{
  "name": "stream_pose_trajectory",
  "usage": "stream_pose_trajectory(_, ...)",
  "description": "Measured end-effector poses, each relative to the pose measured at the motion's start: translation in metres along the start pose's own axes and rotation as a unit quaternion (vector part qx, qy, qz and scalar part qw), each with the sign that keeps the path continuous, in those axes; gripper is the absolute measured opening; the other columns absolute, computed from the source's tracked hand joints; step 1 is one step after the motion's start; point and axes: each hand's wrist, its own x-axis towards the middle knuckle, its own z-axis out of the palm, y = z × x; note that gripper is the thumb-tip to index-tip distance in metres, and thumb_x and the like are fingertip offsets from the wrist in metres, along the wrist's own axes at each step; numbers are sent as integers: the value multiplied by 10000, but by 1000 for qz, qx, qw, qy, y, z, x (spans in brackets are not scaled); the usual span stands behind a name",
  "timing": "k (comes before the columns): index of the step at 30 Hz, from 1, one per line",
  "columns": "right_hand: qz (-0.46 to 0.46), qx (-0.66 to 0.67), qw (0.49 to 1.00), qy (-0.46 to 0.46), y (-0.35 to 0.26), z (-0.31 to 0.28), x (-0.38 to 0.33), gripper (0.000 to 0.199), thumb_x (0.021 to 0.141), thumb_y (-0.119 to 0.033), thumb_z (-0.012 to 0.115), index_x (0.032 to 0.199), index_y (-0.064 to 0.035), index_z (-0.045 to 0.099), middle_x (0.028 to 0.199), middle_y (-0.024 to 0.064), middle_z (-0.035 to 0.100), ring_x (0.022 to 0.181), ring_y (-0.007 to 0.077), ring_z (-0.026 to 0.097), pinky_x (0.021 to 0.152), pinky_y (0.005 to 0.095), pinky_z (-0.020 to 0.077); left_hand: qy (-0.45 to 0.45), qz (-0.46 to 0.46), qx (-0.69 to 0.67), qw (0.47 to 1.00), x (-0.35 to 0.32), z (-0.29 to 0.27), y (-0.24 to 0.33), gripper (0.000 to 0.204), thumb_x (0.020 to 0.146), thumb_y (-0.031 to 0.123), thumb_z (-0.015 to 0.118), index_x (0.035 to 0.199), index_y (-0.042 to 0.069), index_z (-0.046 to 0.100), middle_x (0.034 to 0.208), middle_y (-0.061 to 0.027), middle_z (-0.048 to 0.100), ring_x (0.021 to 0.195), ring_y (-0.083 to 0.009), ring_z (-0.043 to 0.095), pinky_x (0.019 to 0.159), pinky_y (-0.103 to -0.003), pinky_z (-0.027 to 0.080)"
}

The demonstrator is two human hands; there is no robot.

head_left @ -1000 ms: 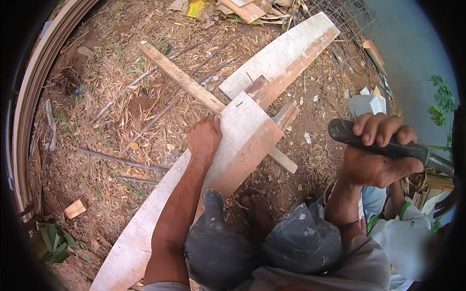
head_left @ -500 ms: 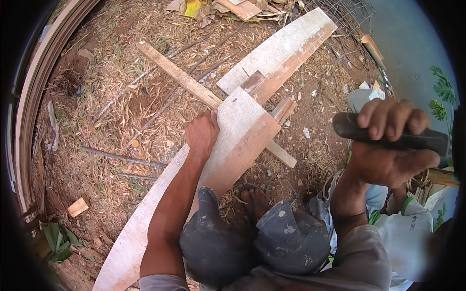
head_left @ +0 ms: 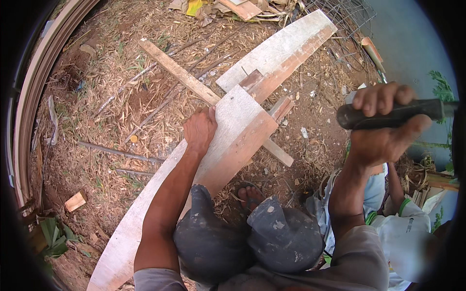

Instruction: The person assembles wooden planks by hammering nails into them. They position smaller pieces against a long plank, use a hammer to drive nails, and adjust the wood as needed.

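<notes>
My right hand (head_left: 388, 121) is raised at the right, fingers wrapped round the black grip of a hammer (head_left: 347, 117). The hammer's shaft runs off into the dark right rim, and its head is out of sight. A long whitish wooden board (head_left: 218, 140) slants from the lower left to the middle, with a reddish strip down its right side. My left hand (head_left: 200, 128) grips this board's left edge near its far end. A small nail (head_left: 232, 98) shows close to that end. Beneath the board, a narrow batten (head_left: 179, 72) crosses at an angle.
A second whitish board (head_left: 276, 53) lies beyond, with a small wood block (head_left: 251, 80) at its near end. Metal rods (head_left: 121, 153) lie on straw-strewn ground. Wire mesh (head_left: 349, 22) is at the far right. Another person (head_left: 403, 228) is close at my right.
My right hand has tilted, bringing more of the hammer's handle and shaft into view. My left hand stays on the board, and the whole view has shifted slightly.
</notes>
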Motion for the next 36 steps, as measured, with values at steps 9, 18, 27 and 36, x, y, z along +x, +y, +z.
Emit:
stream_pose_trajectory(9,423,-373,810,-160,127,-24,-133,537,973,-620,436,1007,-87,486,811,34,515,640,170,508,590,353,449,-1,-4,7,1000,11,-12,5,464,1014,356,435,836,-6,664,844,-224,668,719,-420,658,678,-510,519)
stream_pose_trajectory(18,-55,-64,996,-28,76,-9,-54,566,945,-677,398,935,-111,405,759,44,472,598,149,470,565,335,450,-13,-23,-34,999,0,-9,-1,444,1006,337,464,865,-12,699,853,-182,664,715,-391,665,683,-495,525)
stream_pose_trajectory(27,481,-325,809,-86,136,-52,-175,497,1036,-492,399,802,-65,498,592,13,487,479,113,478,451,260,395,18,-5,-88,996,-1,-8,-9,276,940,282,587,893,42,713,825,-170,662,702,-381,645,705,-485,497)
stream_pose_trajectory(36,541,-289,789,-46,144,-60,-207,482,1038,-481,403,826,-57,494,604,34,489,485,137,500,451,285,420,79,24,-180,980,-6,-5,-13,101,830,167,690,871,82,727,878,-72,595,865,-277,575,738,-412,470)
